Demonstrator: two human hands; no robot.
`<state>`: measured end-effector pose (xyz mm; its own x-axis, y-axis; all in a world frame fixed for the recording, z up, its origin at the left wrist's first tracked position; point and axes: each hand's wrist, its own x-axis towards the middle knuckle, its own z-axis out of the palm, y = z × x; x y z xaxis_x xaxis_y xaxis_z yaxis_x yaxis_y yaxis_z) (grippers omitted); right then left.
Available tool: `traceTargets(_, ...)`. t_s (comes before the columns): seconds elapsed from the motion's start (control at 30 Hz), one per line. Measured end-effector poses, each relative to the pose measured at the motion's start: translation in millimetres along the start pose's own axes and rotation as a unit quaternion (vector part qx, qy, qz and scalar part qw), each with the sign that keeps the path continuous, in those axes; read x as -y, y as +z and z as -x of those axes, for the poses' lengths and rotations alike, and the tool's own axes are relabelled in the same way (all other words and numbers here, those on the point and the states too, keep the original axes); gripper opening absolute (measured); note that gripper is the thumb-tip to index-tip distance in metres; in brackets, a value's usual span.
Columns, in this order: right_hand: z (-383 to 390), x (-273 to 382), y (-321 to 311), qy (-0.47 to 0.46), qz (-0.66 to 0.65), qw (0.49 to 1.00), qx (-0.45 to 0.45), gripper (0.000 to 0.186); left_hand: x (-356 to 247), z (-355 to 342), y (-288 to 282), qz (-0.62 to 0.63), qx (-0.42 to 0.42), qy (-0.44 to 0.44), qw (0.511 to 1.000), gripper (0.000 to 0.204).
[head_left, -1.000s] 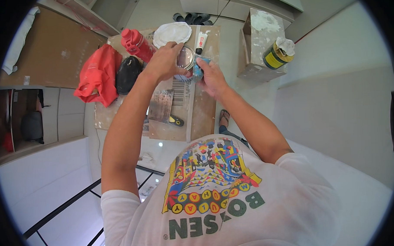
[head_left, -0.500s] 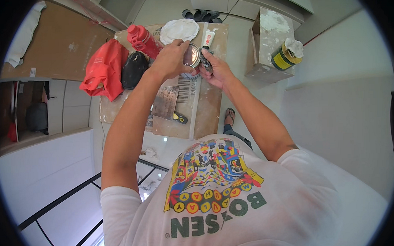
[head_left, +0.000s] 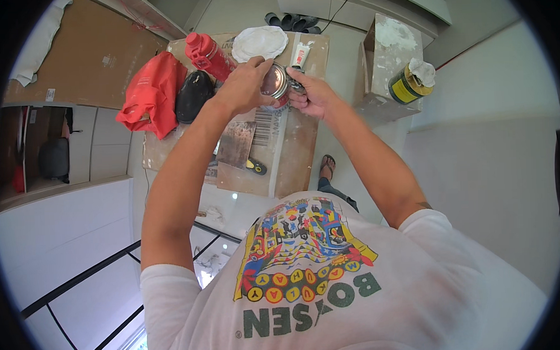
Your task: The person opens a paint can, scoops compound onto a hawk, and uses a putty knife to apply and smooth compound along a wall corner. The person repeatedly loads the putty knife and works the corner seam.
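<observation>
Above the cardboard work surface [head_left: 294,147], my left hand [head_left: 246,83] wraps round a small metal can [head_left: 273,82] with a shiny round lid. My right hand [head_left: 314,93] grips a dark, mottled handheld tool [head_left: 295,80] against the can's right rim. Its working end is hidden by my fingers and the can. A white tube [head_left: 300,54] lies just beyond the tool. Closer to me on the cardboard rest a stained flat metal plate [head_left: 236,145] and a black-and-yellow handle [head_left: 255,166]; whether they are joined cannot be seen.
Left of my hands are a red bottle [head_left: 208,56], a black case [head_left: 194,98] and a red bag [head_left: 151,96]. Beyond them lies a round white cloth [head_left: 260,43]. At right, a yellow-and-dark tub [head_left: 405,87] stands by a paint-smeared box [head_left: 395,41]. Black railing [head_left: 86,280] runs lower left.
The tool in my right hand has tilted and moved up slightly at the can's rim. My left hand keeps its hold on the can. The whole view has shifted a little.
</observation>
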<state>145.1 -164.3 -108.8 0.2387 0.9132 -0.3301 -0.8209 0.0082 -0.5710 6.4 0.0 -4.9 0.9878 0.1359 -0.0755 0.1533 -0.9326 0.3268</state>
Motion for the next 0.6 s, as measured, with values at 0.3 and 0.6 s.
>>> traceTargets(0.3, 4, 5, 9, -0.186, 0.390, 0.888, -0.156, 0.036, 0, 5, -5, -0.026, -0.027, 0.047, 0.998, 0.106)
traceTargets(0.6, 3, 0, -2, 0.016, 0.001, 0.999, 0.031, 0.036, -12, 3, 6, 0.020, 0.000, -0.152, 0.988, 0.114)
